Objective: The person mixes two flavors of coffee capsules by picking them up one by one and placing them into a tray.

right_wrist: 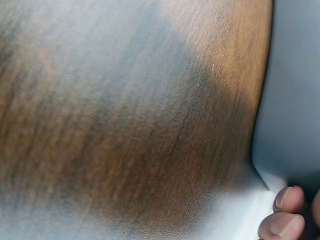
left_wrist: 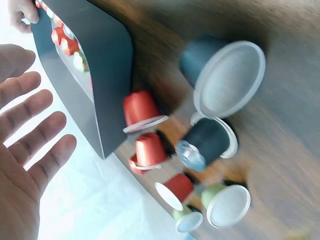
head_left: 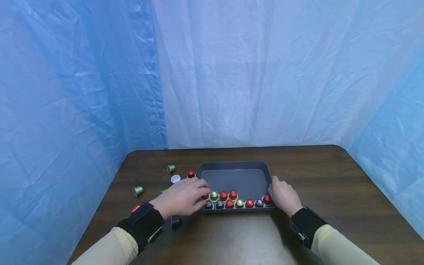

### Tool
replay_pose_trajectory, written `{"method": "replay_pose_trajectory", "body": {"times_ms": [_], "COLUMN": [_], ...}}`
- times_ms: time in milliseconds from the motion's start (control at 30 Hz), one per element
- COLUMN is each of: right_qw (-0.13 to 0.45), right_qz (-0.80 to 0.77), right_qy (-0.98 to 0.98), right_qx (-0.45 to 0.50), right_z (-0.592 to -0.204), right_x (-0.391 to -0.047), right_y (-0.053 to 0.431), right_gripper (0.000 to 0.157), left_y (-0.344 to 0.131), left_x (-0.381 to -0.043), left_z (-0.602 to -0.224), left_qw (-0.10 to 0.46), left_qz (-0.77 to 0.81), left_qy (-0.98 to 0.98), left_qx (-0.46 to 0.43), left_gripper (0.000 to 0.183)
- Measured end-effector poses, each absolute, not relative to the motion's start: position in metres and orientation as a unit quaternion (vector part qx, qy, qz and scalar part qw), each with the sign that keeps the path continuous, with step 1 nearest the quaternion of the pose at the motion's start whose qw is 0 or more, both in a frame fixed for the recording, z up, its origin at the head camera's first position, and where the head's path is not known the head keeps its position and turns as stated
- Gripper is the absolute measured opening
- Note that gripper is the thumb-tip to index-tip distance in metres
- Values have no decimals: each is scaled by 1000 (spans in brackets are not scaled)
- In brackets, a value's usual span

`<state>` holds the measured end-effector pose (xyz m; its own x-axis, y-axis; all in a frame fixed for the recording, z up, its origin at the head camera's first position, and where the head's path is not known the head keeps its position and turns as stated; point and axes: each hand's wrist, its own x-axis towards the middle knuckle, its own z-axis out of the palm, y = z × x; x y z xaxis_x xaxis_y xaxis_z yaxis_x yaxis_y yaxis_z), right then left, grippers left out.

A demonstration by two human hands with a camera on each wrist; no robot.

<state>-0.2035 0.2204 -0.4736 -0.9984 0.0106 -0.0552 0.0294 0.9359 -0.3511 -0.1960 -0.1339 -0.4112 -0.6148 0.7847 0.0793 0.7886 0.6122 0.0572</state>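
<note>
A dark grey rectangular tray (head_left: 236, 180) holds coffee capsules standing in rows along its near side. They include red capsules (head_left: 233, 195), green capsules (head_left: 214, 195) and dark blue capsules (head_left: 219, 204). My left hand (head_left: 183, 197) hovers at the tray's left near corner, partly covering capsules there. In the left wrist view its fingers (left_wrist: 55, 155) are spread and loosely bent, with no capsule seen in them. On the opposite side, my right hand (head_left: 285, 195) grips the tray's right edge; fingertips (right_wrist: 286, 226) show beside the tray wall (right_wrist: 292, 90) in the right wrist view.
Loose capsules lie left of the tray on the brown wooden table (head_left: 245, 239): green capsules (head_left: 138, 190), a red capsule (head_left: 191, 174), a white-lidded one (head_left: 175, 179) and a black capsule (head_left: 175, 221). Blue sheeting (head_left: 248, 73) hangs around the table.
</note>
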Motion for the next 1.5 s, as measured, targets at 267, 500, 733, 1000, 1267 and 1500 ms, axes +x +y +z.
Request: {"method": "replay_pose_trajectory", "body": {"times_ms": [267,500,733,1000,1267,1500], "right_qw": [14,14,19,17,26,26], "right_qz": [-175,-173,-176,-173,-177,-179], "right_qy": [984,985,984,985,984,983], "right_qx": [0,1,5,5,11,13], "right_z": [-474,-474,-473,-472,-472,-471], "right_x": [-204,-204,-203,-203,-203,-203], "right_y": [221,221,220,219,219,219], "right_gripper": [36,38,37,36,38,37], "left_y": [-154,-163,-168,-172,-174,-175], "left_x": [-191,-190,-190,-190,-188,-188], "left_z": [-413,-411,-413,-416,-421,-425], "left_qw": [5,-52,-96,-127,-155,-177], "left_qz": [-43,-55,-38,-9,28,35], "left_qy": [-915,-926,-927,-926,-927,-928], "left_qx": [-401,-369,-360,-355,-341,-325], "left_gripper": [23,18,24,32,37,41]}}
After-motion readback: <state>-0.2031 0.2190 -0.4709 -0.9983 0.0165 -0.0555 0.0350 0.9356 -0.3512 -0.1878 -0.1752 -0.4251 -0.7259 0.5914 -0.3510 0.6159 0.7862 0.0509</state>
